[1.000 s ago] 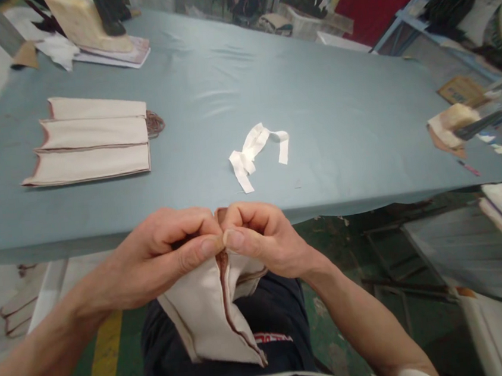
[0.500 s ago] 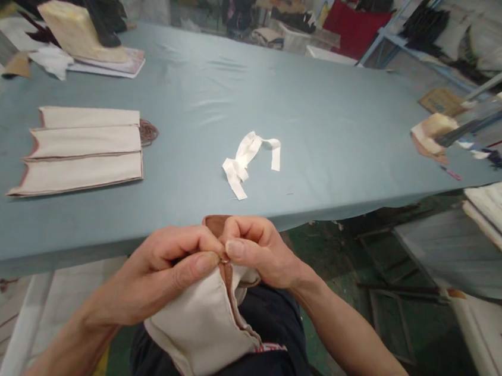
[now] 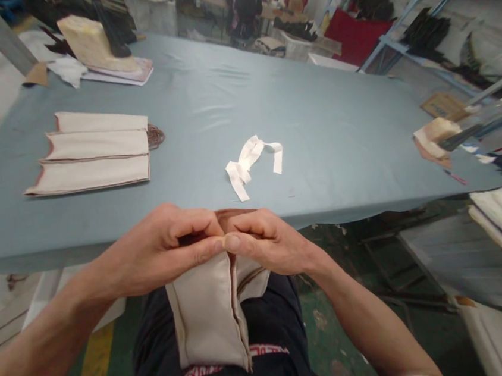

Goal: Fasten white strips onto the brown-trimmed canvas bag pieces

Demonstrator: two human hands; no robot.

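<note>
Just off the table's front edge, my left hand (image 3: 176, 243) and my right hand (image 3: 268, 240) meet, thumb tips touching. Both are closed on the upper edge of a cream fabric piece (image 3: 208, 318) with brown trim, which looks like a bag or pouch. It hangs over my lap, with a seam running down its middle and a second fold to the right. A brown lining strip (image 3: 236, 213) shows behind my fingers. The spot right under the fingertips is hidden.
On the blue-green table (image 3: 318, 145) lies a crumpled white strip (image 3: 248, 164). Three flat cream pieces (image 3: 98, 144) with a bundle of brown cord (image 3: 156, 136) lie to the left. A foam block (image 3: 92, 43) rests on papers behind. Another foam piece (image 3: 442, 129) sits at the right end.
Both hands have risen slightly, with the fabric lifted and hanging straighter. A small metal-looking piece at the fingertips is now covered. The camera view has shifted a little.
</note>
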